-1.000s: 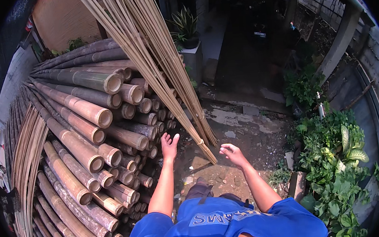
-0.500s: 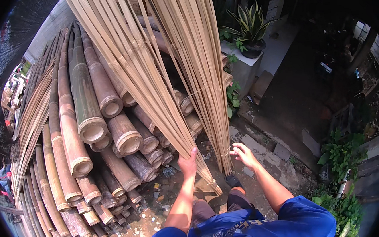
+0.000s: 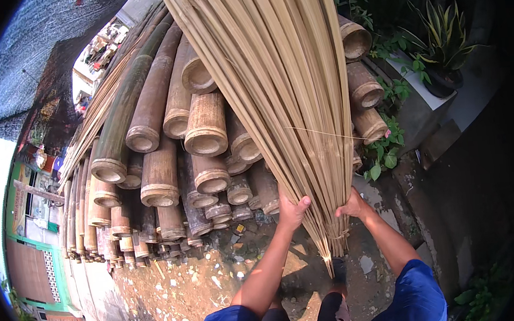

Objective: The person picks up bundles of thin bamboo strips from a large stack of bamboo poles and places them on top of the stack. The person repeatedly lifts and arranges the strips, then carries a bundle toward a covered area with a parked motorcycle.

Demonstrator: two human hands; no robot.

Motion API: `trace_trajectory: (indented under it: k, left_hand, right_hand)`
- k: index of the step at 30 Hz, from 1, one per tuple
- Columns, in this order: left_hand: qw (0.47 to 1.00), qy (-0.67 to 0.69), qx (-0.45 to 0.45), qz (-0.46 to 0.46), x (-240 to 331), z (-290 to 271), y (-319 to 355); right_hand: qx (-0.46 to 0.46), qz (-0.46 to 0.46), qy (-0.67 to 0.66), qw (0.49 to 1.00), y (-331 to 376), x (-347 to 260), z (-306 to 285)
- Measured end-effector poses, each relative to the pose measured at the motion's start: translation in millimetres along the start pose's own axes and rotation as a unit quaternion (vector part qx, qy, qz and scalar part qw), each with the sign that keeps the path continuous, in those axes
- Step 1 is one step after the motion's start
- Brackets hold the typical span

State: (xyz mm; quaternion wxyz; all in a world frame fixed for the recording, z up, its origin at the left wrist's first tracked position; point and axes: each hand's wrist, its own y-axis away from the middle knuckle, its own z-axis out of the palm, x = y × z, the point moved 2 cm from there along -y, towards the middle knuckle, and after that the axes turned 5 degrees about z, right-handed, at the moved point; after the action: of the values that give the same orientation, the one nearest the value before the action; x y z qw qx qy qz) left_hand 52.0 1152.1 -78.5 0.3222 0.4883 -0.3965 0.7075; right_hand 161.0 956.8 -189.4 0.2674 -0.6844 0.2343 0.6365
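Note:
Long split bamboo strips (image 3: pixel 274 68) rise in front of me, gathered side by side, fanning out upward and narrowing to tied lower ends near my feet. On their left edge, my left hand (image 3: pixel 293 209) wraps around the strips with its thumb across the front. My right hand (image 3: pixel 352 205) grips the right edge at about the same height, thumb on the front and fingers hidden behind. A thin loose fibre (image 3: pixel 321 132) sticks out across the strips. Below my hands, a tie (image 3: pixel 338 237) binds the lower ends.
A big stack of bamboo poles (image 3: pixel 165 180) lies behind and left of the strips, cut ends toward me. More poles (image 3: pixel 365 91) show on the right. A potted plant (image 3: pixel 444 49) stands on a ledge at far right. Rubble-strewn ground (image 3: pixel 200 285) lies below.
Two separate bundles of strips have come together side by side. My right hand, open beside the right bundle before, now grips it. The view has turned left.

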Motion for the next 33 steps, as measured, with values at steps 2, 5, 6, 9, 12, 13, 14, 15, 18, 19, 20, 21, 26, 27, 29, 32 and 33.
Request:
trace_trajectory:
  k: [2,5,6,9,12,13,14,15,18,19,20,21,26,27,29,32,33]
  left_hand:
    - [0.997,-0.021,-0.059,-0.036,-3,-8,1]
    - [0.996,-0.006,-0.056,-0.065,-9,-3,11]
    - [0.998,0.009,-0.041,-0.056,0,7,12]
    - [0.999,0.041,-0.008,-0.021,21,14,46]
    - [0.994,0.105,-0.020,-0.002,62,25,65]
    - [0.990,0.140,-0.028,-0.001,87,33,64]
    - [0.984,0.171,-0.040,0.001,111,37,62]
    - [0.985,0.168,-0.045,0.009,129,38,61]
    - [0.979,0.197,-0.034,0.045,187,45,57]
    - [0.980,0.185,-0.034,0.072,205,42,55]
    - [0.979,0.182,-0.034,0.084,228,43,54]
    - [0.979,0.180,-0.028,0.093,250,41,56]
    - [0.965,0.228,0.019,0.125,357,16,78]
    - [0.973,0.189,0.035,0.128,371,2,84]
    - [0.956,0.268,0.026,0.120,396,-19,94]
    - [0.933,0.324,0.076,0.138,439,-58,110]
    - [0.930,0.332,0.078,0.139,444,-77,116]
  right_hand:
    - [0.033,-0.070,-0.096,0.992,6,-47,36]
    - [0.045,0.049,-0.072,0.995,31,-28,53]
    - [0.062,0.077,-0.087,0.991,33,-22,53]
    - [0.068,0.072,-0.121,0.988,58,-48,71]
    - [0.096,0.003,-0.152,0.984,77,-111,81]
    - [0.093,-0.007,-0.138,0.986,79,-135,79]
    - [0.091,-0.020,-0.128,0.987,79,-157,81]
    - [0.088,-0.030,-0.113,0.989,79,-173,81]
    - [0.086,-0.065,-0.078,0.991,77,-240,86]
    - [0.090,-0.075,-0.077,0.990,78,-267,93]
    - [0.099,-0.086,-0.074,0.989,81,-298,98]
    - [0.103,-0.095,-0.055,0.989,84,-324,106]
    - [0.055,-0.063,0.017,0.996,102,-427,152]
    - [0.044,-0.051,0.044,0.997,104,-441,163]
    - [0.037,-0.027,0.097,0.994,108,-472,186]
    - [0.029,-0.027,0.189,0.981,111,-519,236]
    - [-0.013,-0.018,0.182,0.983,108,-530,253]
